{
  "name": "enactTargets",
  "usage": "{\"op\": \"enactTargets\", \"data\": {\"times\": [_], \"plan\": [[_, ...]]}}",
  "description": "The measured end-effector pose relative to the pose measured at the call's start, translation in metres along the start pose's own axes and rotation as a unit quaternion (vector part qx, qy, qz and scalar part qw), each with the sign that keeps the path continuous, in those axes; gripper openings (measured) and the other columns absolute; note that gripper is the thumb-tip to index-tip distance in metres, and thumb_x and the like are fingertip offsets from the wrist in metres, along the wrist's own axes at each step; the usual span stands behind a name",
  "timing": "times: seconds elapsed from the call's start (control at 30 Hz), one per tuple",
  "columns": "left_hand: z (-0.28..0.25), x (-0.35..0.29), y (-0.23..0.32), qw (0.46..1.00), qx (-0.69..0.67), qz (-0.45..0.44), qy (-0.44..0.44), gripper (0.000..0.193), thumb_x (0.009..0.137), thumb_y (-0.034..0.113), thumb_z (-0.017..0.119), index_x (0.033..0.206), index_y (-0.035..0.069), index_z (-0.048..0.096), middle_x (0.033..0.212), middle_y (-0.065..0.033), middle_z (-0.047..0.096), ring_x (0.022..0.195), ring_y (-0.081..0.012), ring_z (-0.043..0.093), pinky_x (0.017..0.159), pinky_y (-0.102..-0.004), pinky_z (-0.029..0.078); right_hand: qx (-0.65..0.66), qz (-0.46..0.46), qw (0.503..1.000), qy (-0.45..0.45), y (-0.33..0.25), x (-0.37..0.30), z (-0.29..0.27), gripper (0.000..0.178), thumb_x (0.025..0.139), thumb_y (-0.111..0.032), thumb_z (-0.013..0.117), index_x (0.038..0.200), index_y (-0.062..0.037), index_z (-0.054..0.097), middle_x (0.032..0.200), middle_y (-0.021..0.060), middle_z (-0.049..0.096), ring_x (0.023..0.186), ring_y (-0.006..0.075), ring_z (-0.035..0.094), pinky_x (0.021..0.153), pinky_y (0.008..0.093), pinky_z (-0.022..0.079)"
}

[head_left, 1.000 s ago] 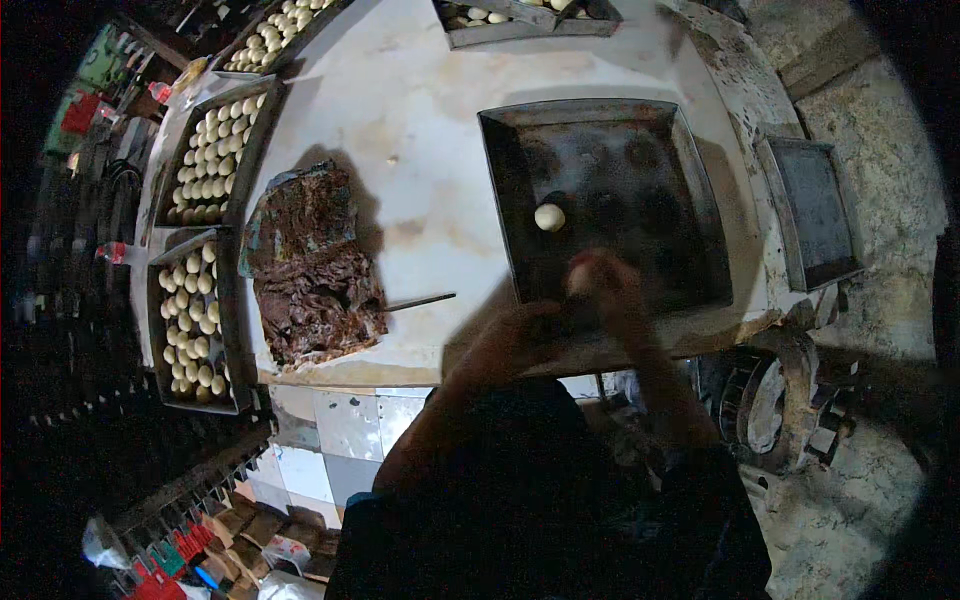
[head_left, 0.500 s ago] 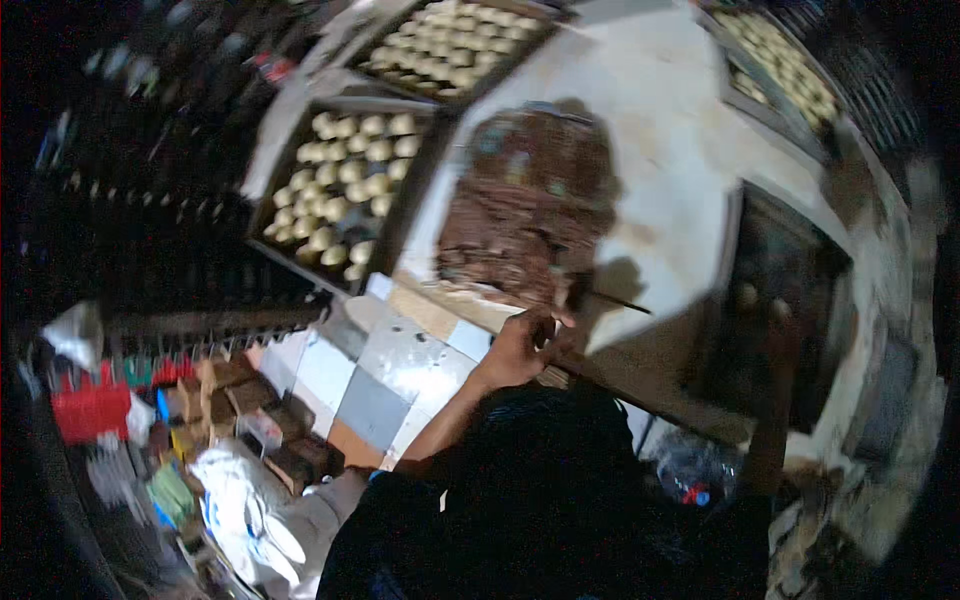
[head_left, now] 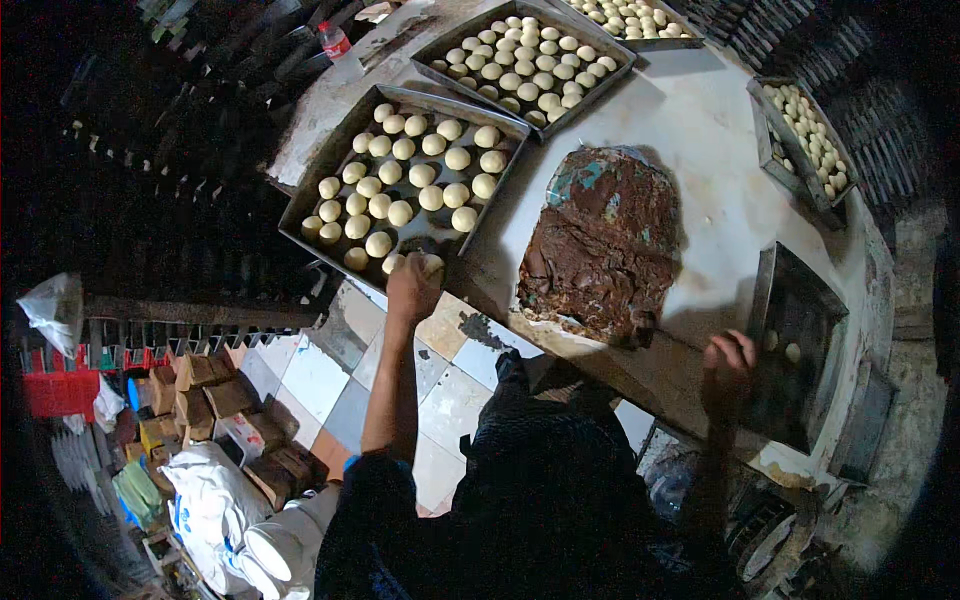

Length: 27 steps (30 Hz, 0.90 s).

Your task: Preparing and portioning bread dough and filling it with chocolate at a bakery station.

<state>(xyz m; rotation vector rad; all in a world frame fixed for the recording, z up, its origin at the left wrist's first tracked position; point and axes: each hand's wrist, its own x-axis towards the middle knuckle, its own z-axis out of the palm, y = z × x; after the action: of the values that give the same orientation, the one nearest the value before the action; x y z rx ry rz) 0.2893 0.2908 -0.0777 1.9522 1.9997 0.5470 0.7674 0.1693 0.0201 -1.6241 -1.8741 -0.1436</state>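
Observation:
My left hand [head_left: 413, 290] reaches to the near corner of a metal tray [head_left: 290, 222] holding rows of pale dough balls [head_left: 422, 175]. Its fingers are closed around a dough ball [head_left: 432, 264] at that corner, partly hidden by the hand. On the right, my right hand [head_left: 728, 375] hovers over the table's near side, its fingers loosely bent and apart, with nothing visible in them. Between the hands lies a large mound of dark brown paste [head_left: 600, 250] with blue-green patches. Beside my right hand is a dark tray [head_left: 800, 375] with two dough balls [head_left: 792, 353].
More trays of dough balls stand at the far side [head_left: 545, 20] and far right [head_left: 765, 150] of the pale table [head_left: 715, 110]. A bottle with a red label [head_left: 334, 40] stands at the back left. White sacks [head_left: 205, 500] and brown packages [head_left: 228, 398] are low on the left.
My left hand has gone from the paste's near edge to the tray of dough balls on the left. The right hand has come leftward out of the dark tray. The whole view has shifted.

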Motion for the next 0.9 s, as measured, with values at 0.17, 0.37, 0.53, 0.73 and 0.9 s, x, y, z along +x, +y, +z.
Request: {"op": "enactTargets", "data": {"times": [0.17,0.37,0.53,0.73,0.9], "plan": [[-0.015,-0.056,0.14,0.934,-0.322,0.031,0.149,0.034,0.073,-0.005,0.07,0.101,0.003,0.052,0.087,-0.0135,0.062,0.08,-0.0236,0.066,0.071,-0.0348,0.05,0.359,0.078,0.926,-0.093,-0.05,-0.001,0.039,0.022,0.093,-0.015,0.055,0.108,-0.0007,0.061,0.097,0.01,0.062,0.087,0.0165,0.059,0.077,0.0311,0.047],[-0.009,-0.113,0.267,0.907,-0.383,0.171,-0.031,0.098,0.067,0.001,0.074,0.147,0.001,0.017,0.135,-0.0223,0.045,0.114,-0.0272,0.055,0.092,-0.0362,0.047,0.64,0.213,0.728,-0.122,-0.076,0.008,0.023,0.034,0.091,-0.014,0.062,0.122,0.0001,0.054,0.108,0.01,0.062,0.091,0.0156,0.062,0.074,0.0278,0.053],[-0.002,-0.138,0.325,0.814,-0.581,0.006,-0.008,0.045,0.085,0.008,0.066,0.127,-0.002,0.053,0.107,-0.0072,0.048,0.102,-0.0171,0.054,0.083,-0.0266,0.05,0.445,-0.096,0.887,-0.075,-0.053,0.024,-0.023,0.05,0.079,-0.014,0.067,0.126,-0.0005,0.053,0.129,0.0214,0.052,0.119,0.0322,0.053,0.1,0.0399,0.041],[0.008,-0.189,0.347,0.878,-0.445,0.131,0.115,0.04,0.087,0.011,0.061,0.124,-0.004,0.053,0.108,-0.0152,0.047,0.106,-0.0226,0.048,0.088,-0.0303,0.044,0.493,0.052,0.868,-0.016,-0.067,-0.003,-0.049,0.024,0.093,-0.013,0.055,0.111,0.0019,0.059,0.101,0.0136,0.066,0.091,0.0202,0.064,0.081,0.0308,0.049],[-0.013,-0.199,0.341,0.873,-0.48,0.076,-0.034,0.042,0.098,0.03,0.045,0.12,-0.005,0.051,0.106,-0.0186,0.061,0.098,-0.0201,0.055,0.084,-0.0336,0.046,0.446,0.137,0.884,-0.018,-0.082,-0.039,-0.001,0.02,0.095,-0.018,0.05,0.1,-0.0032,0.063,0.089,0.0126,0.065,0.078,0.0208,0.062,0.072,0.0304,0.048]]}}
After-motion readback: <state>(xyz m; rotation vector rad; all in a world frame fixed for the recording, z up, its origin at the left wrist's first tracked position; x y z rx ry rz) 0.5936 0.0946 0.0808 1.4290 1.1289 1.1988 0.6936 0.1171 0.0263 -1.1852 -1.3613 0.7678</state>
